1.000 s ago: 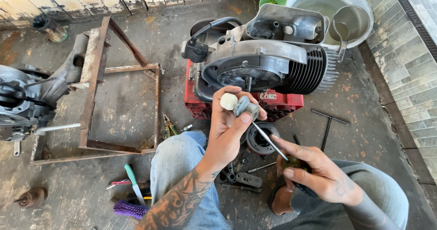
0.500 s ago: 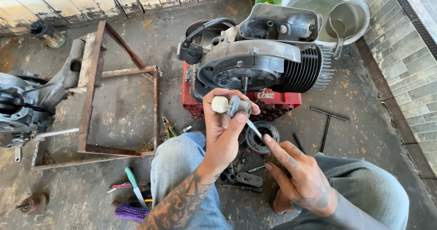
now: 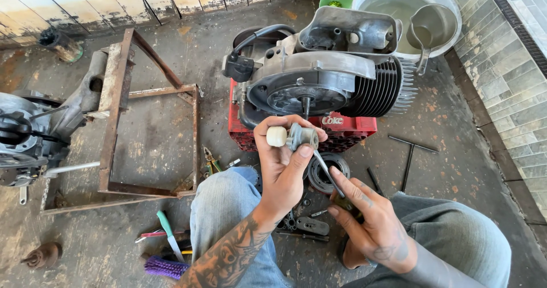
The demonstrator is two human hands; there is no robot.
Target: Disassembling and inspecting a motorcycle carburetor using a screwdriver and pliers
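Nearest, at 6 o'clock: person seated on the floor, knees in jeans [image 3: 228, 208] spread to either side of the work.
Right hand [image 3: 373, 222]: at 5 o'clock, fingers loosely curled, fingertips pinching the lower end of a thin metal rod [image 3: 325, 171], likely to steady or guide it.
Left hand [image 3: 285, 162]: centre frame, clenched around a small grey metal fitting [image 3: 302, 137] with a cream plastic cap [image 3: 277, 136]; raised to eye level, probably for a close look.
Floor at 7 o'clock: purple brush [image 3: 165, 266] and green-handled tool [image 3: 167, 228], within arm's reach.
Below the hands: dark ring-shaped part [image 3: 325, 177] and loose small parts.
At 3 o'clock: T-handle wrench [image 3: 410, 154].
At 12 o'clock: finned engine [image 3: 325, 77] propped on a red crate [image 3: 342, 134], lifting it off the floor.
At 9 o'clock: rusty steel frame [image 3: 114, 111].
At 1 o'clock: basin of water [image 3: 399, 3].
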